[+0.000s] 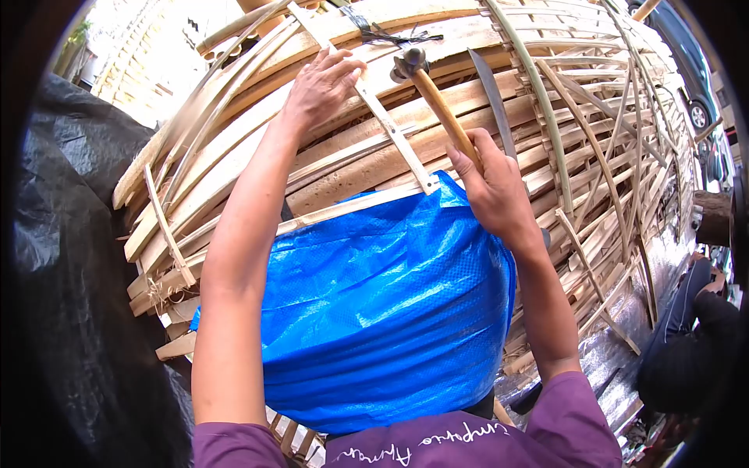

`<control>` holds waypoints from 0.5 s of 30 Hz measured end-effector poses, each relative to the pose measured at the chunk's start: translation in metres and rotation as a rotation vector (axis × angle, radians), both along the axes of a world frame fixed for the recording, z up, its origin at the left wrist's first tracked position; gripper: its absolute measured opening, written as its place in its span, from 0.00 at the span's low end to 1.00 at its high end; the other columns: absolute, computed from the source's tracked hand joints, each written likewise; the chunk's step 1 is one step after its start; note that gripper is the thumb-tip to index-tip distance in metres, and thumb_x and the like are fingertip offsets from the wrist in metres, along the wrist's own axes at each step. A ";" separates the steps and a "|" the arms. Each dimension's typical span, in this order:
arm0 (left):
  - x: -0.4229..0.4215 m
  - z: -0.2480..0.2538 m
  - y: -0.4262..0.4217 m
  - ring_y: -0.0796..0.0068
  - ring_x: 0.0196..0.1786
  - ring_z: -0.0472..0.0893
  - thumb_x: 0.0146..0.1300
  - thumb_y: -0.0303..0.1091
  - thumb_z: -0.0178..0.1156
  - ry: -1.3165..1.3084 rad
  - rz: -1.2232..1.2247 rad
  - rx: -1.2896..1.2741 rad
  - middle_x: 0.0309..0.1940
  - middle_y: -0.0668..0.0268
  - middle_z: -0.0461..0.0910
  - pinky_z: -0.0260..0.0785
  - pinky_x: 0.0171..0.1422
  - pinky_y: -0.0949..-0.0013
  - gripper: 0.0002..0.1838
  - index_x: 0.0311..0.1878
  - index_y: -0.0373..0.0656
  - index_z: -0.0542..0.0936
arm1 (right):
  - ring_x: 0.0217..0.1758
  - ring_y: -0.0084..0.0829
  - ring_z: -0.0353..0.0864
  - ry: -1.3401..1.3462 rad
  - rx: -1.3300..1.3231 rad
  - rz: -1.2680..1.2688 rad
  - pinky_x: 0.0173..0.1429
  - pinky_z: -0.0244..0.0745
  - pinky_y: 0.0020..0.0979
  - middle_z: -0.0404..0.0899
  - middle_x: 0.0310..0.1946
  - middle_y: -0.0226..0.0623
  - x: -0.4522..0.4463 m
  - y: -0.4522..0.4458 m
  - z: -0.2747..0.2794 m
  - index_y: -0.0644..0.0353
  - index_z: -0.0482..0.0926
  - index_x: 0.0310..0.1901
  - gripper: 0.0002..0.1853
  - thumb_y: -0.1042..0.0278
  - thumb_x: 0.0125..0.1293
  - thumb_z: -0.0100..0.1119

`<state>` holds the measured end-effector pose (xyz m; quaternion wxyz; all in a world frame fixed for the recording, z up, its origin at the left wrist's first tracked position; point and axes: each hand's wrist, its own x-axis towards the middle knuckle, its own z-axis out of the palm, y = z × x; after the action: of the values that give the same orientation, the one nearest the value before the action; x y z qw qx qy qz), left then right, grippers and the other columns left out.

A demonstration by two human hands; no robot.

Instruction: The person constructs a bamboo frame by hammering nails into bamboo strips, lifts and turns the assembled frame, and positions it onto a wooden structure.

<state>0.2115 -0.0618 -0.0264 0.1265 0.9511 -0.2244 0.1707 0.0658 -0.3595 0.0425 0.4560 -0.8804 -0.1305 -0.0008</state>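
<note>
My right hand [493,183] is wrapped round the wooden handle of a hammer [443,108], whose metal head points up and to the left. My left hand [321,87] lies at a thin wooden strip [394,132], its fingers bent near the upper part; what the fingertips grip is too small to tell. The strip slants down to the corner of a blue tarp [382,296], which hangs from a long pale slat [347,207]. Beside the hammer, a long dark blade [492,97] rests on the split bamboo pieces [359,178].
Woven bamboo strips [601,132] spread over the right side. Black sheeting [86,257] hangs at the left. A person in dark clothing [694,335] is at the lower right, and a vehicle [686,70] stands at the upper right.
</note>
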 end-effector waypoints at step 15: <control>-0.013 0.002 -0.008 0.56 0.76 0.63 0.66 0.56 0.60 0.039 0.141 -0.128 0.73 0.64 0.67 0.57 0.79 0.52 0.22 0.58 0.56 0.80 | 0.29 0.57 0.80 0.020 -0.073 0.054 0.34 0.69 0.50 0.77 0.23 0.56 -0.003 -0.001 -0.009 0.64 0.71 0.51 0.14 0.61 0.75 0.53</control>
<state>0.1985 -0.0698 -0.0242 0.1792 0.9576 -0.1431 0.1746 0.0630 -0.3606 0.0339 0.4246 -0.8926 -0.1495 0.0252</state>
